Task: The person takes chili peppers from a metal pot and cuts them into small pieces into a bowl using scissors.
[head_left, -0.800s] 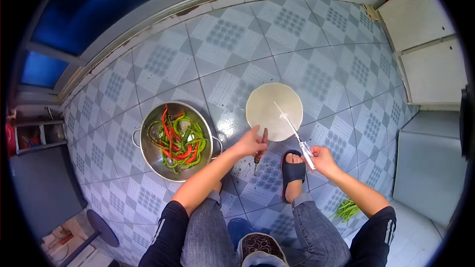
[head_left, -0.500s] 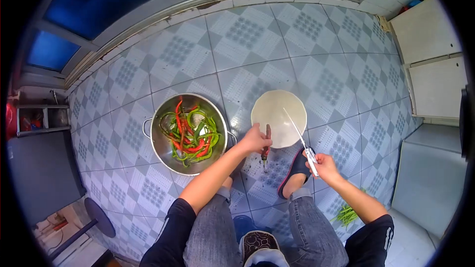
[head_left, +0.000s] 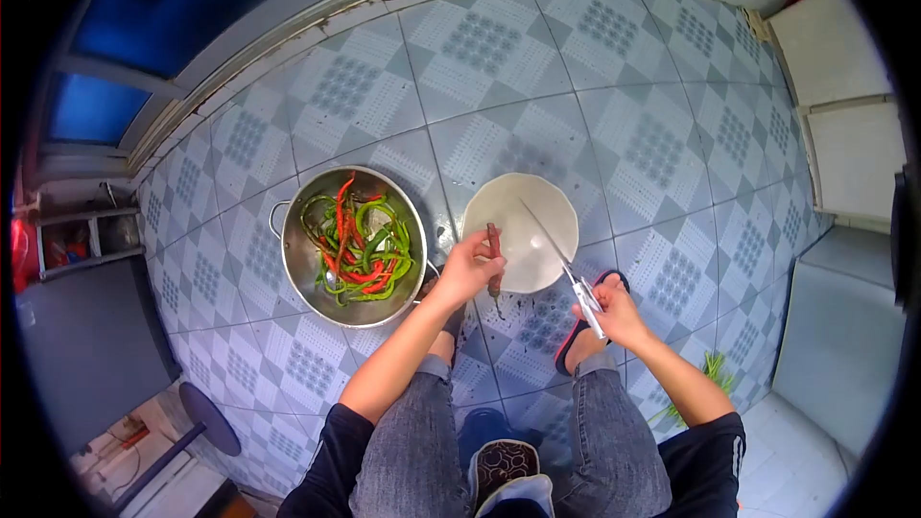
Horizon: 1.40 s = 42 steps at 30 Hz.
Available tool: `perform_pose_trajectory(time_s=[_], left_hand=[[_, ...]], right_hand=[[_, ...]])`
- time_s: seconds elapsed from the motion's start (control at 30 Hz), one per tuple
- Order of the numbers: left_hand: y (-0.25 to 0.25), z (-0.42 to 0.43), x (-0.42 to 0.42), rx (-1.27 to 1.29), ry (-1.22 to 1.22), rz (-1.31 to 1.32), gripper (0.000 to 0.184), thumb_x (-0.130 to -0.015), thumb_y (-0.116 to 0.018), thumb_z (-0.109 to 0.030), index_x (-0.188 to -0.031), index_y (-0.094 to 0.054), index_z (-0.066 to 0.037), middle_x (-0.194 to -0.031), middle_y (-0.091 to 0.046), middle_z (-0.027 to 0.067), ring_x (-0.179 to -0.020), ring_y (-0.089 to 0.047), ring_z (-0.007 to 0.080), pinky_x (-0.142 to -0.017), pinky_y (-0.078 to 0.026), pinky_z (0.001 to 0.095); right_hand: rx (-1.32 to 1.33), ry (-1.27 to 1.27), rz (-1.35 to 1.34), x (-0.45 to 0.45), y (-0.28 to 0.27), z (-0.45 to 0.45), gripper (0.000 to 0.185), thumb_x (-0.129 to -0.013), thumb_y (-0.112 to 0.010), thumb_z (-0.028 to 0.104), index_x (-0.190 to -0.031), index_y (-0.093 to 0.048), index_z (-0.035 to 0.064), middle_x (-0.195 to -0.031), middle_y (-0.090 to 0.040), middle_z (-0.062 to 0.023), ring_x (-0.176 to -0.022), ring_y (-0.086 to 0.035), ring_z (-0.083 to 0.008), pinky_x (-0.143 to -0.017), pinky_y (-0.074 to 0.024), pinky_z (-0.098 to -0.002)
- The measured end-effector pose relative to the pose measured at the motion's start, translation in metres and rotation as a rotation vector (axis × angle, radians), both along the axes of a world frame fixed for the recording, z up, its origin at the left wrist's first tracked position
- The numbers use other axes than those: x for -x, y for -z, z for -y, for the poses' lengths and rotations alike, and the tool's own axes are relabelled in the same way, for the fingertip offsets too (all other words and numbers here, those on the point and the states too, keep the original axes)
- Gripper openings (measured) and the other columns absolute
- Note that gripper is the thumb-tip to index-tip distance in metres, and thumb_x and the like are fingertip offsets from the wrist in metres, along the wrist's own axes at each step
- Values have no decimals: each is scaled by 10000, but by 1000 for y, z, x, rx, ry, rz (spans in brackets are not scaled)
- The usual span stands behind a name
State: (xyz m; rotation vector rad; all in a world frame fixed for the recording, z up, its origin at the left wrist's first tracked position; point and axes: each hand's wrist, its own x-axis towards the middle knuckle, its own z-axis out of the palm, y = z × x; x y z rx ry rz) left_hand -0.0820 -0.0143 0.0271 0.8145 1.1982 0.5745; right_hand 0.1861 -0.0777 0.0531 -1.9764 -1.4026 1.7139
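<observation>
My left hand is closed on a dark red pepper, held upright beside the left rim of a cream bowl. In my right hand is a white-handled knife, its long thin blade reaching over the bowl. The bowl's inside shows no food. To the left on the floor, a steel two-handled pot holds several red and green peppers.
Green stalks lie on the tiled floor near my right elbow. A round dark disc on a pole stands at lower left. White cabinets line the right side. My sandaled foot is below the bowl.
My left hand and the pepper have shifted slightly left and up, to the bowl's left edge. The knife has turned a little in my right hand. The camera view has moved slightly.
</observation>
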Motion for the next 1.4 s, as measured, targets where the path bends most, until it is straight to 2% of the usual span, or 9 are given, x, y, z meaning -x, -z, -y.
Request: perform_pose_trajectory(time_s=[0.07,0.2,0.37,0.4,0.43,0.93,1.07,1.13,1.4], left_hand=[[-11,0,-7,-30,-15,49,470,-771,-577,-2,-1215,-423,6,-737,-573,72,-641,-599,142,-538,-478,254],[-23,5,-17,-42,128,82,506,-793,-539,20,-1265,-364,-33,-792,-527,87,-646,-594,162,-497,-464,261],[-27,8,-25,-33,202,-14,460,-796,-525,26,-1226,-368,-17,-768,-531,94,-626,-596,170,-485,-465,267],[-27,8,-23,-4,283,-59,463,-818,-490,26,-1251,-339,-36,-839,-545,111,-703,-606,194,-558,-493,284],[-27,7,-23,24,364,-105,468,-840,-455,26,-1277,-311,-55,-909,-558,128,-780,-616,217,-630,-520,301],[-12,16,-27,148,148,-45,487,-831,-427,56,-1285,-309,-75,-950,-541,153,-797,-597,225,-694,-514,320],[2,19,-25,162,130,-27,490,-828,-428,57,-1284,-311,-77,-945,-538,153,-784,-596,223,-689,-513,315],[7,20,-27,124,87,-3,492,-797,-440,57,-1264,-328,-48,-823,-570,132,-661,-598,183,-517,-480,262],[3,19,-29,263,78,15,483,-820,-444,40,-1278,-336,-70,-900,-585,142,-716,-602,191,-574,-506,297]], right_hand=[[-46,-156,31,13,-19,-6,480,-710,-686,433,-860,-560,-6,-697,-568,-93,-657,-554,-167,-584,-427,-297],[40,-172,-145,23,-5,6,622,-744,-588,542,-943,-499,-40,-746,-565,-144,-678,-571,-210,-609,-437,-314],[103,-270,-117,30,-24,6,712,-739,-568,577,-970,-437,-84,-839,-574,-242,-816,-603,-329,-692,-459,-359],[133,-304,-89,31,-30,4,734,-737,-563,587,-968,-426,-95,-860,-573,-259,-842,-602,-349,-705,-462,-370],[130,-301,-95,33,-28,6,734,-737,-563,587,-968,-426,-95,-860,-573,-259,-842,-602,-349,-705,-462,-370],[145,-294,-14,61,-19,0,768,-765,-498,618,-897,-405,-134,-823,-544,-312,-795,-589,-395,-652,-456,-406],[146,-292,-8,63,-16,2,756,-771,-505,603,-887,-415,-139,-806,-544,-310,-784,-589,-397,-651,-455,-409],[143,-307,21,64,-16,2,732,-774,-516,586,-882,-429,-132,-801,-547,-299,-777,-591,-390,-644,-456,-405],[254,-225,-129,56,-10,2,753,-747,-547,597,-902,-445,-133,-786,-584,-282,-759,-610,-381,-635,-471,-404]])
